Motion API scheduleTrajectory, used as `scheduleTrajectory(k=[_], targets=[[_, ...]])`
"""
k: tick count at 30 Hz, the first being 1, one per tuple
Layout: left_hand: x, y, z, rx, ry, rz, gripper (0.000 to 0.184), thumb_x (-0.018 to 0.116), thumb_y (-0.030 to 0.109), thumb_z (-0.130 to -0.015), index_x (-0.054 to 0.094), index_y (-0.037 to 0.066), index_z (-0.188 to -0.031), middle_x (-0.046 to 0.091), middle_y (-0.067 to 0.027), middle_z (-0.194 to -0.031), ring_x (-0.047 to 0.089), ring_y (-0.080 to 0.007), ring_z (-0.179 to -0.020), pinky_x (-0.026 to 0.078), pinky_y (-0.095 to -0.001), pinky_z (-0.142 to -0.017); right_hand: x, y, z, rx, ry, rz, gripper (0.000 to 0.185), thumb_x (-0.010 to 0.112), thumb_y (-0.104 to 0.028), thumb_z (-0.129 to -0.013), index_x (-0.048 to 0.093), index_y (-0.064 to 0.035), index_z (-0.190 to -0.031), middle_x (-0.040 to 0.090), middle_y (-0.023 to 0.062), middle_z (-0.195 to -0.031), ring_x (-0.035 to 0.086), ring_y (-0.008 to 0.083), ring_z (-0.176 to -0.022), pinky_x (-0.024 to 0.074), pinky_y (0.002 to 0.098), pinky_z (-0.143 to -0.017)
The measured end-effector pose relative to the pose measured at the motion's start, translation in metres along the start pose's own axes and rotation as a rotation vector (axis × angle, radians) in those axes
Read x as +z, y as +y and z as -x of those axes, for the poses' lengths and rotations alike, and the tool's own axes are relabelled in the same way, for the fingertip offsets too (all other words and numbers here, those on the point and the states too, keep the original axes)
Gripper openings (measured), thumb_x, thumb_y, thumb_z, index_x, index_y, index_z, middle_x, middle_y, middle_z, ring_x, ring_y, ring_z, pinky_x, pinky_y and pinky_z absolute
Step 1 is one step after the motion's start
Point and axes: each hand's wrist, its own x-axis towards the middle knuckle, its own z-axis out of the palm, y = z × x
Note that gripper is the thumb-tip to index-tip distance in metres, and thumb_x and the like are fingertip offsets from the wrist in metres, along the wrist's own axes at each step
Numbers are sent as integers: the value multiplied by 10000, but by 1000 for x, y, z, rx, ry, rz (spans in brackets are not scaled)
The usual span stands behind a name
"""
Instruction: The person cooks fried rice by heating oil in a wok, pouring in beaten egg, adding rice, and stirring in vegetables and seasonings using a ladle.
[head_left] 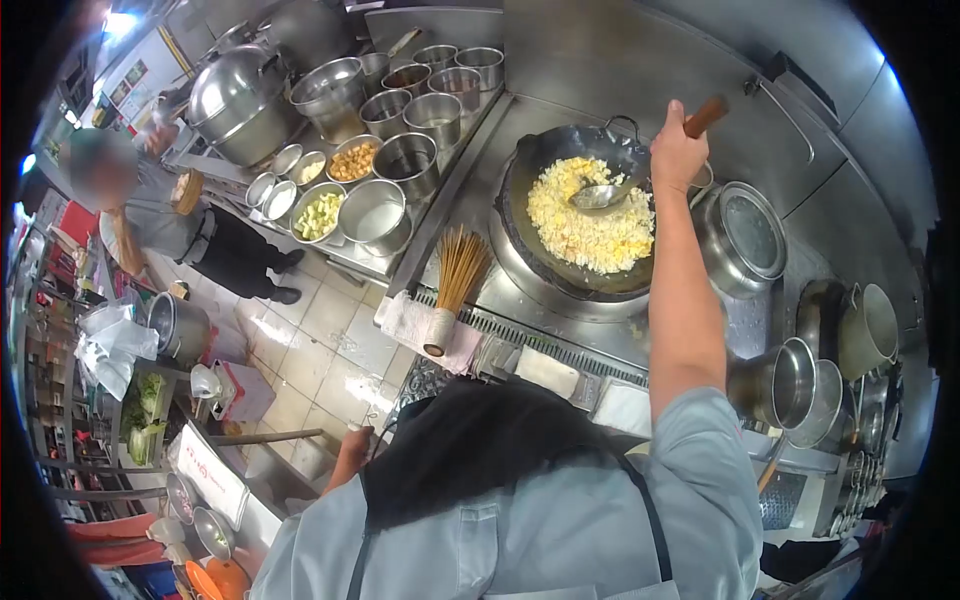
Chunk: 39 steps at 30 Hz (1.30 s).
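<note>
My right hand [680, 152] is closed around the ladle [598, 198], whose wooden handle end sticks out past my thumb. The ladle's bowl rests in fried rice with yellow egg [590, 235], spread across a large black wok [515, 195]. The wok sits over a round burner on the steel stove. Low beside my body, my left hand [350, 455] looks curled near a thin metal piece; what it grips is unclear. A bamboo brush [455, 285] stands on a cloth [405, 318] at the stove's front edge.
Steel pots [432, 118] and small bowls of chopped ingredients [318, 215] fill the left counter. A lidded pot [745, 240] stands right of the wok, near stacked pans [790, 385]. Another person [185, 235] stands on the tiled floor to the left.
</note>
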Motion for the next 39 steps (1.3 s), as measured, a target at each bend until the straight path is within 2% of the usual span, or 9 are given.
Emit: scheduleTrajectory(k=[3,6,9,13,23,27,35,38,39], targets=[[5,2,7,-19,5,-100,325,691,323,-909,693,11,-1001,608,-75,-719,529,-198,-527,411,-398,-459,11,-3,16,-50,-13,-125,340,693,-235,-979,508,-79,-741,530,18,-585,520,123,-502,432,302,-507],[12,21,33,-97,78,-85,338,647,316,-905,701,11,-1039,708,-212,-978,675,-361,-899,521,-457,-755,10,34,33,-2,-20,-90,272,722,-226,-959,563,-83,-792,565,22,-629,558,110,-547,467,288,-534],[22,15,36,-118,218,172,439,759,324,-845,702,-59,-1053,702,-147,-850,649,-267,-702,513,-447,-592,15,-5,24,7,-88,238,353,750,-339,-937,639,-22,-829,656,50,-770,625,191,-760,493,367,-761],[37,0,37,-228,282,123,509,797,340,-806,705,-89,-1065,733,-197,-930,705,-305,-803,555,-452,-672,7,-69,79,72,-277,-249,305,674,-170,-998,528,-73,-749,516,7,-613,456,123,-462,372,279,-447],[61,-27,25,-379,194,93,712,850,431,-726,681,-118,-1146,734,-261,-1064,733,-342,-954,585,-444,-804,-24,-76,76,117,-304,-3,358,671,-224,-1011,502,-52,-746,523,29,-620,491,137,-596,444,329,-643],[69,-18,20,-455,167,62,751,842,416,-731,639,-118,-1218,719,-274,-1117,729,-342,-984,581,-427,-840,-27,-32,112,-224,-213,134,381,643,-227,-1029,481,-62,-726,514,23,-615,488,129,-600,430,316,-628],[68,37,26,-320,139,61,917,824,369,-757,427,-157,-1395,640,-342,-1253,665,-418,-1151,554,-442,-953,-55,-100,91,71,-255,14,356,631,-155,-1032,461,-89,-726,447,-10,-594,435,102,-539,384,270,-508],[70,37,18,-371,109,56,943,828,353,-761,381,-147,-1424,633,-338,-1263,654,-430,-1163,551,-442,-958,-63,-30,97,-259,-149,231,338,639,-147,-1024,476,-81,-735,476,-1,-606,453,110,-543,391,278,-517],[69,45,23,-374,113,40,924,835,336,-763,397,-129,-1431,627,-324,-1291,648,-414,-1184,547,-439,-968,-70,-24,98,32,-247,15,369,666,-173,-1008,477,-66,-708,489,16,-603,507,127,-588,448,327,-655]])
